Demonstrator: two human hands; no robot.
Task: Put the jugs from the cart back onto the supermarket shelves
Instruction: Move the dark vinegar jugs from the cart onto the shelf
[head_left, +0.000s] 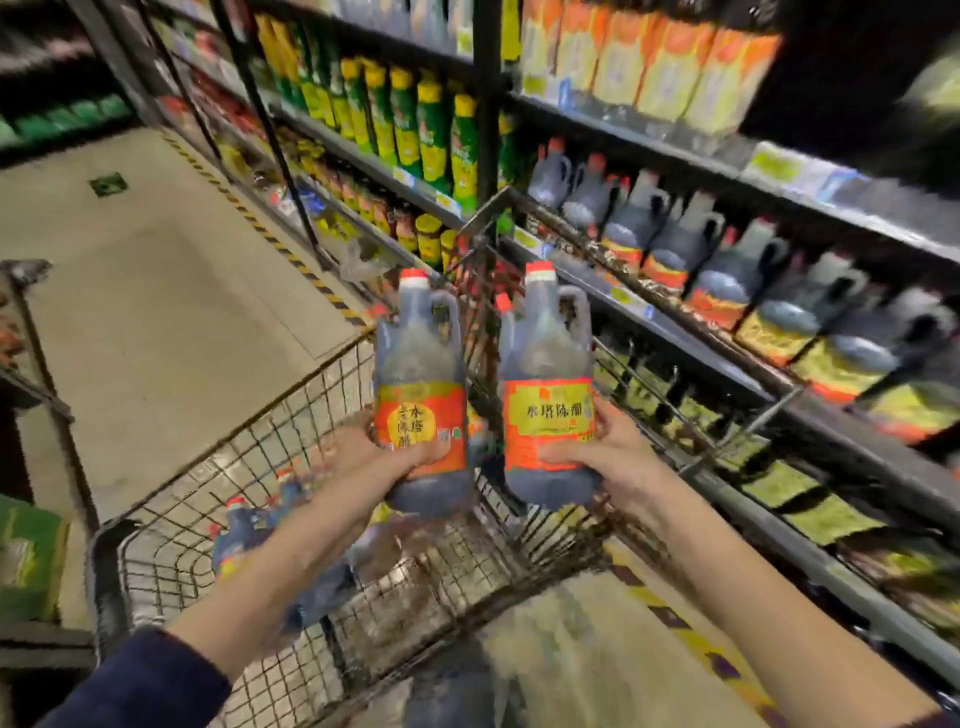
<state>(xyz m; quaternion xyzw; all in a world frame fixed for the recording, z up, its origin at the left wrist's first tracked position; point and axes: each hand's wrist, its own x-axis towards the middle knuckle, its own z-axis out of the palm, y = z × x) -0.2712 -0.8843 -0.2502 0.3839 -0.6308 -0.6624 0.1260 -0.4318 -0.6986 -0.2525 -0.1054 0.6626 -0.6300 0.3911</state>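
Observation:
I hold two dark jugs upright above the wire cart (156, 525). Each has a red cap and a red and yellow label. My left hand (387, 449) grips the lower body of the left jug (421, 364). My right hand (608, 449) grips the base of the right jug (548, 364). A third red-capped jug (503, 322) shows between the two held jugs. More jugs (244, 535) lie in the cart under my left forearm, blurred. A row of the same jugs (670, 244) stands on the shelf (691, 338) to the right.
Shelving runs along the right side, with green and yellow bottles (415, 124) further back and orange and yellow cartons (649, 57) on the top shelf. The aisle floor (156, 291) opens to the left, with striped tape along the shelf base. Green packs (26, 556) sit at the left edge.

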